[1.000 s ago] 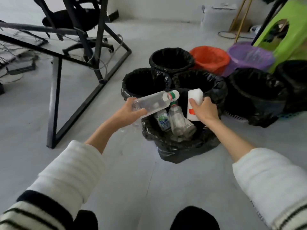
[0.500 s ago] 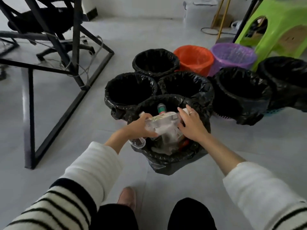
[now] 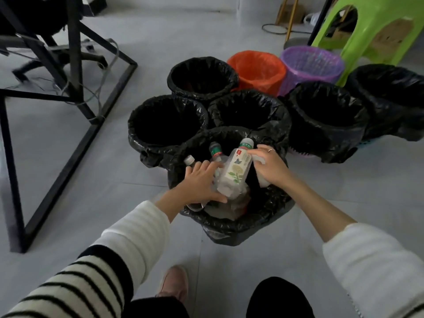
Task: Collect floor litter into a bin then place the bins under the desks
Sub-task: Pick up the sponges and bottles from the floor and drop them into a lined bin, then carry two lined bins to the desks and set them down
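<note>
Both hands were inside the mouth of the nearest black-lined bin (image 3: 231,226), which stood on the grey floor in front of a cluster of other lined bins. A clear plastic bottle with a flower label (image 3: 236,171) lay tilted across the litter in that bin, its long axis running from its base near the person up and away to its pale green cap. The left hand (image 3: 202,182) lay just left of the bottle, fingers spread and fairly straight, thumb against the bottle's base, pressing rather than gripping. The right hand (image 3: 270,166) was curled around a white object (image 3: 261,180) just right of the bottle, near its neck. Two more capped bottles stood behind the left hand. The left hand seemed nearer the bottle's body. Half a second earlier the bottle lay more crosswise between the hands; a second earlier each hand held its item above the bin.
</note>
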Demonstrator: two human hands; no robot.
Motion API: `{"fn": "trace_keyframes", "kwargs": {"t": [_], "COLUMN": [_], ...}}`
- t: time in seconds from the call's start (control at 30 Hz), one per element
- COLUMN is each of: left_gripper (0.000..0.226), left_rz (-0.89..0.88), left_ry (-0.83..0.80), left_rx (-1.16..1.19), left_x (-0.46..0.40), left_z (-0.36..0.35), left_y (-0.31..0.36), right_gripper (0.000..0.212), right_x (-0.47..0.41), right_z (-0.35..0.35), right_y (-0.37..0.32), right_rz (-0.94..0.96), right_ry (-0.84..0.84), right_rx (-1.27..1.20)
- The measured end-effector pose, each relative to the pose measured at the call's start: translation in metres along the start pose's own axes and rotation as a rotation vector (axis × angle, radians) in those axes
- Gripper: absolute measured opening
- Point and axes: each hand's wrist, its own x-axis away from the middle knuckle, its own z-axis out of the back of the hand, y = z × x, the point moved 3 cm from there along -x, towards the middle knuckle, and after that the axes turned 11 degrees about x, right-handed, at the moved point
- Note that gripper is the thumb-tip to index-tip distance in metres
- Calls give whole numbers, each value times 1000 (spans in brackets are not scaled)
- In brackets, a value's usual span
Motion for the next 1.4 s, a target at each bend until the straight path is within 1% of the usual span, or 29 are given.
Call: {"fn": "trace_keyframes", "kwargs": {"t": [0.07,0.13,0.2,0.23,0.27,0.3,0.37,0.4,0.43,0.47,0.5,0.53,0.57,0.6,0.67,0.73,0.77,0.8,0.83,0.87,0.93,0.97,1.03,1.1,1.13,1.23,1.27,1.33,1.4], "left_gripper": [99,89,71,63,57,52,46,44,42,39,35,31,28,27,28,28,31,36,42,49,64,69,70,68,64,43,37,26,36], "left_rz": [-78,-198,-290,-292,-268,-232,-155,-108,-56,-6,23,24,8,-25,-69,-50,-2,63,166,297,562,663,803,859,852,829,834,833,856], "left_ry": [-105,-175,-160,-115,-47,42,210,208,138,17,-127,-213,-238,-207,-51,205,343,473,564,607,557,543,574,603,637,606,590,543,575], "left_rx": [6,-134,-256,-265,-255,-240,-235,-216,-168,-131,-125,-142,-153,-153,-124,-12,73,168,256,335,582,762,1060,1248,1337,1623,1675,1665,1724], "left_x": [5,7,6,6,6,5,5,3,2,1,2,3,4,6,4,4,2,2,2,3,0,-8,-29,-50,-62,-96,-106,-120,-128], "left_z": [-11,-17,-17,-16,-12,-8,-2,-2,-4,-8,-14,-18,-20,-17,-3,19,33,42,48,51,42,35,25,26,25,20,14,8,0], "left_y": [14,26,28,24,17,9,-8,-17,-24,-31,-35,-37,-39,-38,-40,-46,-53,-62,-73,-80,-99,-114,-144,-167,-179,-207,-220,-237,-257], "right_gripper": [43,50,61,66,66,61,42,36,33,31,29,28,27,27,31,34,36,39,44,50,62,65,61,46,40,38,38,37,37], "right_x": [6,13,20,23,25,29,33,36,39,40,42,42,43,45,50,54,55,54,52,50,46,41,34,25,20,8,5,4,5], "right_z": [1,-5,-12,-16,-20,-22,-25,-27,-29,-29,-30,-30,-31,-31,-27,-20,-15,-13,-11,-9,-9,-10,-14,-19,-22,-32,-37,-43,-48], "right_y": [-1,-4,-4,-1,3,7,9,7,2,-3,-6,-8,-10,-10,-9,-5,-4,-1,3,8,17,21,30,38,42,55,58,61,58], "right_rz": [-41,-55,-54,-47,-55,-78,-114,-116,-108,-98,-100,-103,-101,-100,-85,-109,-140,-180,-232,-295,-395,-424,-470,-498,-517,-639,-684,-729,-762], "right_ry": [-22,-60,-130,-159,-188,-209,-228,-249,-272,-279,-276,-254,-213,-148,21,158,196,193,170,139,81,71,55,70,89,139,145,134,88], "right_rx": [-133,-159,-110,-54,29,125,314,403,478,535,559,569,561,547,544,554,549,548,535,506,403,352,288,224,162,-150,-254,-387,-472]}}
